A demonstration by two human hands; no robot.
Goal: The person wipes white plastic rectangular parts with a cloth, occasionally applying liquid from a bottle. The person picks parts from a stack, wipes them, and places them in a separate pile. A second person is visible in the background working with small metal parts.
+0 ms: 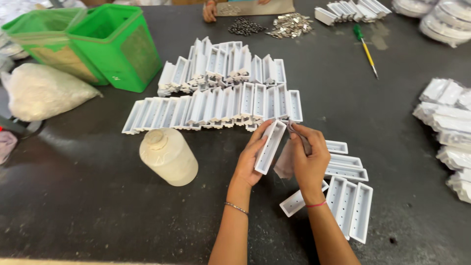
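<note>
The left hand grips a white tray by its long edges, held tilted above the dark counter, open side toward the right hand. The right hand is closed on a small grey tool and a pale cloth, the tool's tip just beside the tray's upper end. Behind the hands, rows of white trays stand packed side by side on edge. To the right, more trays lie flat, open side up, near the right wrist. A cream jar lies on its side left of the hands. Two green bins and a filled plastic bag sit at the far left. At the far edge, another person's hand rests near piles of small metal parts, and a green-handled screwdriver lies nearby.
</note>
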